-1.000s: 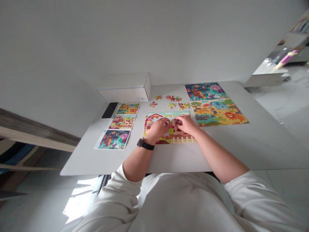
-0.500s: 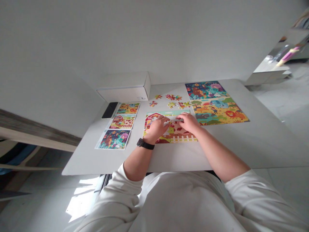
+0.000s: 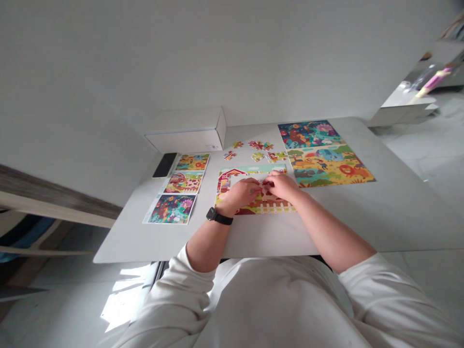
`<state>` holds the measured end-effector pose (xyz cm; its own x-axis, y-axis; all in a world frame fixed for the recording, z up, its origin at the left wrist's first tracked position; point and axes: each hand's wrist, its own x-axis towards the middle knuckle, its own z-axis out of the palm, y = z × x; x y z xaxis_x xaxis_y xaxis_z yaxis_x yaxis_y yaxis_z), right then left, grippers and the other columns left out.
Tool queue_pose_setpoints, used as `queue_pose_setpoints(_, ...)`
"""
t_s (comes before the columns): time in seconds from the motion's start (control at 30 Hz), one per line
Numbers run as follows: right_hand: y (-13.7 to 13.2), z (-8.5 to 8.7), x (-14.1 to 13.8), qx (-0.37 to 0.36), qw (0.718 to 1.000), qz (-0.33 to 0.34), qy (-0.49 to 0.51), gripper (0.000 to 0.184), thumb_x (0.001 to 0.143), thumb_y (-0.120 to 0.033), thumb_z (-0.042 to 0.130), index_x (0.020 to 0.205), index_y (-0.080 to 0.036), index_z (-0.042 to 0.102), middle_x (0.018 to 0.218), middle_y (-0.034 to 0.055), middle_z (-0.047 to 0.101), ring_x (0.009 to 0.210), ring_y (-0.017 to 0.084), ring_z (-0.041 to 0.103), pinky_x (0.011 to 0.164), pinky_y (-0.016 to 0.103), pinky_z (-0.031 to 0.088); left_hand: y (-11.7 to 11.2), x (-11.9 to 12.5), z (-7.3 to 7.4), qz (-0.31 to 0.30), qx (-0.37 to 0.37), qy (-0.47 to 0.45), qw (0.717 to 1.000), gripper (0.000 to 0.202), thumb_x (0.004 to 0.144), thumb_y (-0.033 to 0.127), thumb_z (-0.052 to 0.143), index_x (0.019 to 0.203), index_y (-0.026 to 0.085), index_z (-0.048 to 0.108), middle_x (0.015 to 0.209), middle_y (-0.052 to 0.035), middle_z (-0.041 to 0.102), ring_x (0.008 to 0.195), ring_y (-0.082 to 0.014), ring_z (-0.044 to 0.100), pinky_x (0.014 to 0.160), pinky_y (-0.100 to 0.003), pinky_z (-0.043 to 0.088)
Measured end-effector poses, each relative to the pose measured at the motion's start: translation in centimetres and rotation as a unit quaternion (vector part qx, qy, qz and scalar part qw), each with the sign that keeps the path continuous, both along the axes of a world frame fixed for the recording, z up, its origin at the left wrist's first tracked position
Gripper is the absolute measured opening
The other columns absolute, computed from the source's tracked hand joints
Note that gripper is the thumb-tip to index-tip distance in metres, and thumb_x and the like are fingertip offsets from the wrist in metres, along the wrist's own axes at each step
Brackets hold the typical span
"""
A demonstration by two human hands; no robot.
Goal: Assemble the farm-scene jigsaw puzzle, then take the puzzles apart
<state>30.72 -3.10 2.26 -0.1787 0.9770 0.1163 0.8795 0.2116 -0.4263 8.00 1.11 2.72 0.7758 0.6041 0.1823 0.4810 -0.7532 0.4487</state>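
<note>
The left hand and right hand curl over the puzzle. Whether they pinch anything, I cannot tell. Loose pieces lie beyond.

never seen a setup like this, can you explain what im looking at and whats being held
There's no machine here: these are a person's bare hands, left and right, seen from a camera worn on their head, looking forward and down. A black watch is on the left wrist. Both hands are at a partly filled farm puzzle; whether they pinch a piece is too small to tell. On the white table, loose pieces lie beyond it, a sheet of three small pictures to the left, two larger pictures to the right, and a white box at the back.
</note>
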Motion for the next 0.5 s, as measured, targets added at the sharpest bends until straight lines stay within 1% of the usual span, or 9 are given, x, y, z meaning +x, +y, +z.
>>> queue_pose_setpoints(0.17,-0.07,0.17,-0.15,0.001,1.0,-0.002,-0.007,0.021,0.094,-0.021,0.074,0.11,-0.026,0.086,0.117,0.0084,0.075,0.097,0.025,0.07,0.082,0.034,0.052,-0.1,-0.1,0.25,-0.008,-0.003,0.007,1.0,0.023,0.098,0.025,0.065,0.107,0.025,0.086,0.128,-0.0094,0.077,0.112,-0.028,0.075,0.106,-0.042,0.059)
queue_pose_setpoints(0.33,-0.1,0.13,-0.23,0.004,1.0,0.0,-0.013,0.023,0.094,-0.02,0.073,0.111,-0.026,0.086,0.119,0.0089,0.076,0.099,0.025,0.071,0.085,0.034,0.054,0.01,-0.22,0.24,-0.012,-0.004,0.008,1.0,0.021,0.097,0.025,0.067,0.106,0.027,0.086,0.128,-0.009,0.077,0.11,-0.0266,0.075,0.106,-0.041,0.058)
queue_pose_setpoints(0.5,-0.17,0.18,-0.29,0.002,1.0,0.004,-0.014,0.024,0.094,-0.019,0.073,0.112,-0.026,0.086,0.119,0.0086,0.075,0.1,0.025,0.071,0.088,0.034,0.054,-0.04,-0.43,0.36,-0.029,0.003,0.009,1.0,0.018,0.097,0.025,0.069,0.103,0.027,0.086,0.131,-0.0084,0.077,0.113,-0.0254,0.074,0.106,-0.04,0.058)
